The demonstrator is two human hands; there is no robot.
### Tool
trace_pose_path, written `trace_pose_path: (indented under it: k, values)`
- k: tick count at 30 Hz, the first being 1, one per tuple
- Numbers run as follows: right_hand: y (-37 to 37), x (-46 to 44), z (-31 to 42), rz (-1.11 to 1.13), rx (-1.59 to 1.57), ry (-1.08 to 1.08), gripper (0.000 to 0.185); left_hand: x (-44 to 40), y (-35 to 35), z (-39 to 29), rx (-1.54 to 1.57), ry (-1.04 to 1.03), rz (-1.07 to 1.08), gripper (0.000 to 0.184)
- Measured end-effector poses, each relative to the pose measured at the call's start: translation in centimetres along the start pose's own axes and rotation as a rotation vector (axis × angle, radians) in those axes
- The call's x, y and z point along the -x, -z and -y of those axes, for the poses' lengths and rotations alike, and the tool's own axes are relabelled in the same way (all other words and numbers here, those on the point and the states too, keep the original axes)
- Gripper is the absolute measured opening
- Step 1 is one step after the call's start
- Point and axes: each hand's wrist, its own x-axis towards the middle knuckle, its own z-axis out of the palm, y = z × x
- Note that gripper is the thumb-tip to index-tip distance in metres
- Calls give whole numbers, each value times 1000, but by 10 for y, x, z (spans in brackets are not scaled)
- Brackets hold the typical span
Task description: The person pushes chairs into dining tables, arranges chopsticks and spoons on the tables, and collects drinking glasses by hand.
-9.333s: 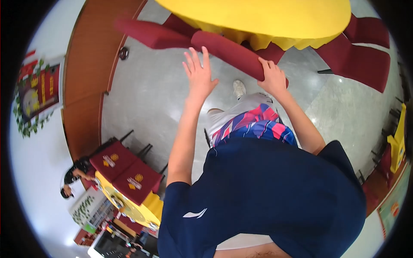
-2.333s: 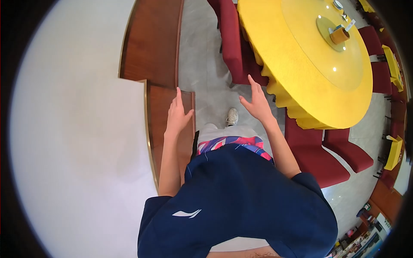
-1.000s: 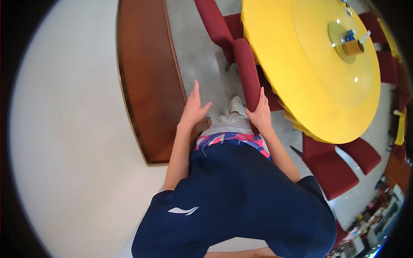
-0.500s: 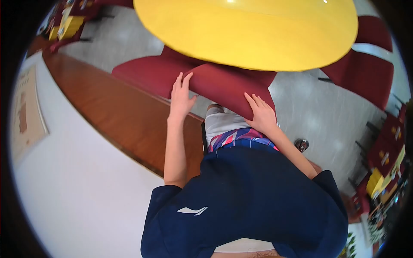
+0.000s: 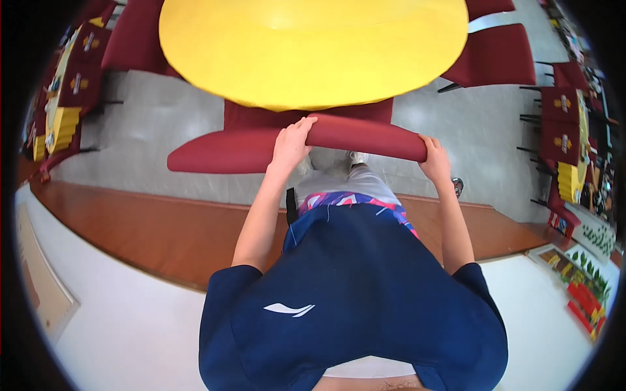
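Right in front of my legs stands a dark red chair, its padded backrest towards me and its seat partly under the yellow table. My left hand is closed around the left end of that backrest. At the opposite end, my right hand wraps its fingers over the right edge. A second red chair stands beside it on the left, its backrest top close to my left wrist. The undersides of both backrests are hidden from me.
More red chairs stand at the table's left and right, one a dark red chair. Behind me run a brown wooden ledge and a white wall. Further yellow-clothed tables with red chairs line both sides. Grey floor shows between.
Both hands have gone from open, with fingers spread, to gripping the backrest's two ends. My view has turned, so the chair and table now lie squarely ahead.
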Motion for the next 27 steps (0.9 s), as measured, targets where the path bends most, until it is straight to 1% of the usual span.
trace_pose_path:
  k: [2,3,4,5,6,8,9,10,12,16,18,21,22,23,24,26,27]
  values:
    - [1,3,1,-16,-13,-13,56,-7,1,-4,28,-14,6,58]
    - [1,2,-2,-27,-7,-38,56,-9,7,-9,53,6,29,53]
    - [-1,1,-5,-2,17,-44,52,-9,10,-11,72,27,59,48]
    - [-6,1,-7,24,35,-47,49,-11,11,-12,68,-18,47,39]
    - [-6,1,-8,18,24,-71,49,-12,9,-11,60,-38,63,39]
    - [4,1,-7,88,47,-63,45,-15,2,-11,-95,-222,-64,35]
    - [2,3,-7,85,36,-70,45,-13,0,-14,-66,-176,-42,33]
    - [1,4,-8,57,38,-68,43,-14,-2,-17,-74,-177,-39,33]
    - [0,14,-6,39,19,-62,42,-9,1,-20,-189,-143,18,33]
    - [-10,36,-6,-4,-14,-145,42,5,0,-25,-250,-118,72,33]
    - [-16,58,-4,3,-43,-171,43,23,-8,-25,-265,-121,95,34]
    - [-7,87,-2,-27,-32,-180,44,51,-15,-39,-332,-186,77,34]
    - [-7,96,-2,-16,-34,-200,45,61,-12,-48,-380,-195,88,36]
    - [-7,107,-2,-2,-37,-220,46,71,-11,-57,-378,-179,132,37]
    - [-6,117,-3,2,-40,-217,46,82,-15,-59,-349,-212,85,39]
    - [-2,135,-3,59,-3,-220,50,100,-16,-65,-344,-207,157,41]
    - [0,142,-2,61,-2,-206,50,105,-16,-67,-345,-195,151,41]
